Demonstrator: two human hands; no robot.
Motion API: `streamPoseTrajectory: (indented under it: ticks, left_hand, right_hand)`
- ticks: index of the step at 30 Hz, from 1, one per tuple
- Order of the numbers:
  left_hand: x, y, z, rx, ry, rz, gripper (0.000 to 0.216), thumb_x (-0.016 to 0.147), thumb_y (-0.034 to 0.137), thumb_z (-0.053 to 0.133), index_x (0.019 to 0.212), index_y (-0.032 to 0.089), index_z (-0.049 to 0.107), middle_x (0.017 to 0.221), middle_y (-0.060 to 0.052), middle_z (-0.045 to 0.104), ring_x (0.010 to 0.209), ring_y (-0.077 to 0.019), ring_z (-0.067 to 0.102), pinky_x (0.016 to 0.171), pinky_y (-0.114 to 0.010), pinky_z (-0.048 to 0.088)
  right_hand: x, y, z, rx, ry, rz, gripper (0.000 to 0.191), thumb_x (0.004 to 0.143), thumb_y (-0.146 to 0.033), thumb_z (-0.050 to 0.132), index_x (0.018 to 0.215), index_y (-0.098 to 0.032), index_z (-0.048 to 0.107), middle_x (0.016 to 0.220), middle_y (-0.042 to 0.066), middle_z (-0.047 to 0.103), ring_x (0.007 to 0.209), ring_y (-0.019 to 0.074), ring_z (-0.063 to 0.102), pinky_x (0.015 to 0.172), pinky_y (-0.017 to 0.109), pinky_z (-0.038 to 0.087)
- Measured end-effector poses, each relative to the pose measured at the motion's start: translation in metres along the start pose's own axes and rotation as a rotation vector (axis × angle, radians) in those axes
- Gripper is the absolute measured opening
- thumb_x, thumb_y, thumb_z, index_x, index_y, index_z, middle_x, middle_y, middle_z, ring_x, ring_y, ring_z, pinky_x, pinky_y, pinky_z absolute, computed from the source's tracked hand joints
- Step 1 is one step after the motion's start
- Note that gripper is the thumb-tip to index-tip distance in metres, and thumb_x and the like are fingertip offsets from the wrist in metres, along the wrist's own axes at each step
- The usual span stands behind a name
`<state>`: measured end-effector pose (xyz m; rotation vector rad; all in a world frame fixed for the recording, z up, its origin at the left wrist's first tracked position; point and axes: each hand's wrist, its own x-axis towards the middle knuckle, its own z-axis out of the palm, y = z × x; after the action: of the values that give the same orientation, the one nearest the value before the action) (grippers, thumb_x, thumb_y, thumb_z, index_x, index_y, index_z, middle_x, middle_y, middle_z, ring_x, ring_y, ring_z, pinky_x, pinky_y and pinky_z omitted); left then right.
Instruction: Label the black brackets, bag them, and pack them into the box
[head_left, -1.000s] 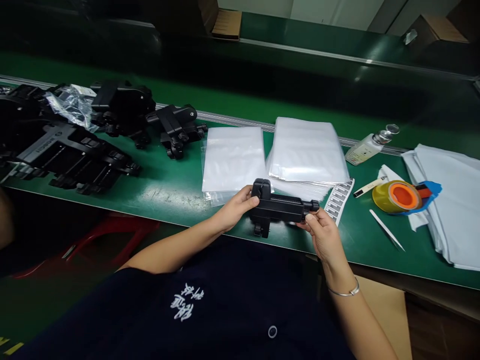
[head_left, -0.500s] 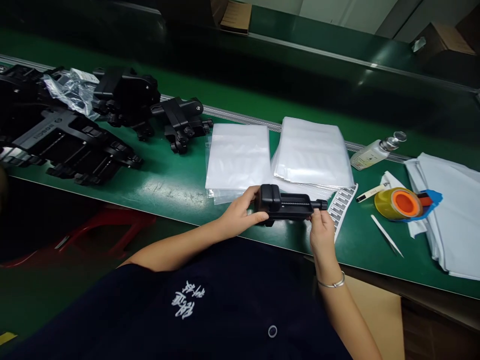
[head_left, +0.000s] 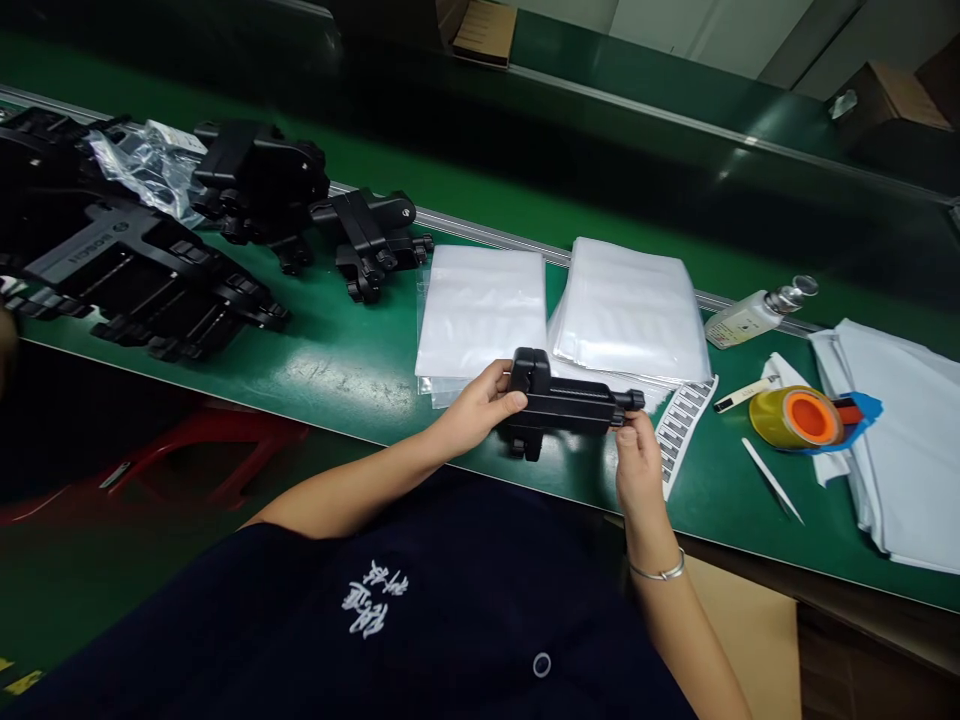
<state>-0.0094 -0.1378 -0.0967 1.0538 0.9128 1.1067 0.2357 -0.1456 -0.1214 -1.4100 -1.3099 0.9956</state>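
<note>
Both hands hold up a black clamp-like bracket (head_left: 571, 408) over the front of the bench, its long body lying sideways. My left hand (head_left: 478, 408) is closed around the thicker jaw end, thumb across the near face. At the other end, my right hand (head_left: 639, 455) pinches beside the screw knobs; some of its fingertips are hidden behind the part. Just beyond the bracket lie two stacks of clear plastic bags, a left stack (head_left: 484, 310) and a right stack (head_left: 634, 310). A strip of printed labels (head_left: 682, 425) runs out from under the right stack.
Several similar black brackets (head_left: 367, 240) and a larger black assembly (head_left: 150, 270) crowd the left. To the right are a pump bottle (head_left: 757, 315), a box cutter (head_left: 746, 394), a tape roll (head_left: 795, 417), white tweezers (head_left: 772, 480) and folded white sheets (head_left: 907, 460). A red stool (head_left: 202, 450) stands below.
The bracket has been rolled in my hands, so its slotted channel has turned away and its side and lower knobs show. Both hands keep their hold. The view has shifted slightly.
</note>
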Motion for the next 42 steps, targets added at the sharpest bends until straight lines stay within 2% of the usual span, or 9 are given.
streamPoseTrajectory:
  ticks: [5, 11, 17, 20, 25, 30, 34, 38, 42]
  left_hand:
    - [0.002, -0.003, 0.0, -0.002, -0.056, 0.006, 0.06, 0.078, 0.054, 0.073, 0.12, 0.018, 0.052, 0.111, -0.01, 0.068, 0.11, -0.028, 0.062, 0.092, -0.036, 0.047]
    - [0.006, -0.003, 0.005, -0.059, -0.024, -0.025, 0.056, 0.079, 0.055, 0.071, 0.117, 0.016, 0.056, 0.105, -0.01, 0.07, 0.105, -0.0277, 0.064, 0.091, -0.037, 0.047]
    - [0.008, -0.002, 0.011, -0.1, -0.01, -0.032, 0.056, 0.075, 0.052, 0.076, 0.114, 0.017, 0.06, 0.104, -0.01, 0.07, 0.1, -0.0254, 0.064, 0.089, -0.035, 0.047]
    - [0.009, 0.001, 0.014, -0.161, 0.058, -0.091, 0.053, 0.073, 0.053, 0.078, 0.108, 0.016, 0.064, 0.097, -0.006, 0.071, 0.097, -0.0238, 0.064, 0.085, -0.031, 0.047]
    - [0.019, 0.0, 0.014, -0.369, 0.188, -0.263, 0.047, 0.071, 0.052, 0.079, 0.098, 0.015, 0.068, 0.085, -0.004, 0.071, 0.08, -0.0186, 0.064, 0.065, -0.025, 0.046]
    - [0.029, -0.006, 0.015, -0.52, 0.235, -0.388, 0.039, 0.083, 0.051, 0.066, 0.101, 0.016, 0.068, 0.086, -0.005, 0.073, 0.071, -0.0171, 0.065, 0.06, -0.027, 0.05]
    - [0.029, -0.007, 0.018, -0.438, 0.184, -0.387, 0.046, 0.085, 0.057, 0.061, 0.109, 0.018, 0.066, 0.09, -0.005, 0.073, 0.078, -0.0205, 0.067, 0.067, -0.031, 0.053]
    - [0.02, -0.001, 0.029, -0.276, 0.091, -0.281, 0.058, 0.079, 0.062, 0.066, 0.115, 0.017, 0.064, 0.097, -0.007, 0.073, 0.085, -0.0222, 0.066, 0.068, -0.03, 0.051]
    - [0.009, 0.01, 0.037, -0.108, -0.207, -0.171, 0.074, 0.078, 0.059, 0.07, 0.139, 0.021, 0.05, 0.118, -0.012, 0.065, 0.101, -0.0242, 0.063, 0.077, -0.029, 0.05]
  right_hand:
    - [0.002, 0.0, -0.002, 0.198, 0.045, -0.026, 0.025, 0.083, -0.045, 0.067, 0.092, -0.023, 0.063, 0.086, 0.0, 0.063, 0.082, 0.0159, 0.058, 0.08, 0.031, 0.046]
    - [0.004, -0.004, -0.005, 0.161, 0.013, -0.053, 0.031, 0.084, -0.046, 0.066, 0.103, -0.022, 0.065, 0.092, 0.003, 0.067, 0.087, 0.0183, 0.06, 0.082, 0.032, 0.047]
    - [0.004, -0.004, -0.007, -0.011, 0.094, -0.079, 0.039, 0.083, -0.058, 0.063, 0.075, -0.02, 0.061, 0.07, -0.001, 0.059, 0.068, 0.0158, 0.054, 0.066, 0.028, 0.044]
    - [0.003, -0.008, -0.01, -0.07, 0.054, -0.132, 0.044, 0.087, -0.062, 0.055, 0.081, -0.019, 0.063, 0.071, 0.001, 0.06, 0.07, 0.0176, 0.056, 0.067, 0.03, 0.046]
    - [-0.019, -0.016, -0.006, -0.233, 0.027, -0.437, 0.044, 0.097, -0.053, 0.04, 0.117, -0.022, 0.064, 0.098, 0.007, 0.065, 0.09, 0.0227, 0.062, 0.09, 0.043, 0.048]
    - [-0.049, -0.018, 0.007, -0.451, -0.119, -0.76, 0.026, 0.093, -0.042, 0.055, 0.113, -0.039, 0.07, 0.102, 0.002, 0.068, 0.095, 0.0215, 0.063, 0.116, 0.055, 0.024]
    - [-0.052, -0.022, 0.005, -0.268, -0.056, -0.546, 0.03, 0.087, -0.043, 0.06, 0.116, -0.037, 0.068, 0.11, 0.004, 0.067, 0.106, 0.026, 0.062, 0.117, 0.059, 0.025]
    - [-0.034, -0.028, 0.002, 0.246, 0.012, -0.095, 0.063, 0.08, -0.056, 0.067, 0.135, -0.029, 0.05, 0.132, 0.011, 0.059, 0.118, 0.0284, 0.059, 0.103, 0.054, 0.047]
    - [-0.017, -0.022, 0.002, 0.637, -0.02, 0.273, 0.045, 0.078, -0.056, 0.069, 0.109, -0.025, 0.063, 0.107, 0.006, 0.071, 0.096, 0.0227, 0.069, 0.085, 0.043, 0.059]
